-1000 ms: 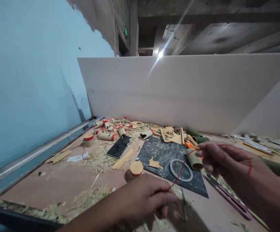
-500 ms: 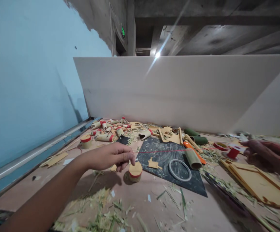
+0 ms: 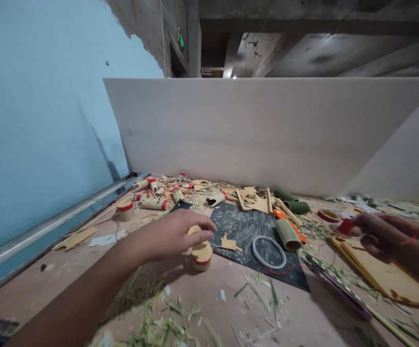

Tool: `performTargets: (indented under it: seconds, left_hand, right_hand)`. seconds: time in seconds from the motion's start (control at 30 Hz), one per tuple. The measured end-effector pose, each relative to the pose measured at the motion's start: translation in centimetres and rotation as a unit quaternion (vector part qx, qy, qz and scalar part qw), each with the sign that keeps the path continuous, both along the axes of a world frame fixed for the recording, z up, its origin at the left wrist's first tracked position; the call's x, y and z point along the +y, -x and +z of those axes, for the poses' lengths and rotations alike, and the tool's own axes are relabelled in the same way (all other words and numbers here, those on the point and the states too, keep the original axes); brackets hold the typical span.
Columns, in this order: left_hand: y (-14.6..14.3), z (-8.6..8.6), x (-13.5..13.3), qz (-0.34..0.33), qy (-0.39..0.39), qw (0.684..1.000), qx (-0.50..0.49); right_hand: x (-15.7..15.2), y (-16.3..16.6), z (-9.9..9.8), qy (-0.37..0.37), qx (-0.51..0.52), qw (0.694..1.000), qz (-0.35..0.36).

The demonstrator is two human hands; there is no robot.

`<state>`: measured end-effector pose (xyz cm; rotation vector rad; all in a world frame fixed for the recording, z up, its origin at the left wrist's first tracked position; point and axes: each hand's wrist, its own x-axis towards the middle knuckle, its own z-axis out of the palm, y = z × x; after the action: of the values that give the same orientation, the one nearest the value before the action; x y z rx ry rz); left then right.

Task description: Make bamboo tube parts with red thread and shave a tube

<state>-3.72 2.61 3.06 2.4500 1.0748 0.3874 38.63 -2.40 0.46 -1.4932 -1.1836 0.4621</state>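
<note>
My left hand hovers over the table with thumb and forefinger apart and nothing visible between them. Just below it stands a short bamboo piece with a flat yellowish top and a red band. At the right, my right hand has its fingers closed on a spool of red thread, partly hidden by the fingertips. Red thread loops over that hand, and a slack length curves across the dark cutting mat. On the mat lie a thin wooden cutout and a pale ring.
An orange-handled tool lies beside a bamboo tube. Red-banded bamboo pieces crowd the back left, and another banded piece stands nearer. Wooden frames lie at right. Shavings litter the front, and a white panel rises behind.
The thread stretched between my hands has gone slack onto the mat. My right hand has moved left and taken hold of the spool. My left hand's fingers have spread and shifted slightly right.
</note>
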Motion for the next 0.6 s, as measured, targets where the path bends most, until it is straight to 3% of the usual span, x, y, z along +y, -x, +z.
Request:
performTargets:
  seconds: [0.1,0.23,0.37,0.47,0.6]
  left_hand:
    - [-1.7,-0.7,-0.6,-0.012,-0.043,0.998,-0.037]
    - [-5.3,-1.6,-1.6,-0.056,0.034,0.99,-0.122]
    - [-8.5,-1.8,-1.8,-0.071,0.125,0.965,-0.218]
    - [-9.0,-1.6,-1.3,-0.103,0.208,0.936,-0.265]
    - [-7.2,-1.9,-0.7,-0.143,0.284,0.911,-0.261]
  right_hand:
    - [0.4,2.8,1.6,0.016,0.091,0.993,0.079]
    - [1.2,8.3,4.3,-0.034,0.14,0.971,0.191]
    - [1.5,13.6,6.8,-0.073,0.18,0.926,0.325]
    - [1.7,14.9,8.0,-0.112,0.18,0.923,0.321]
    - [2.6,12.0,7.9,-0.144,0.209,0.941,0.223]
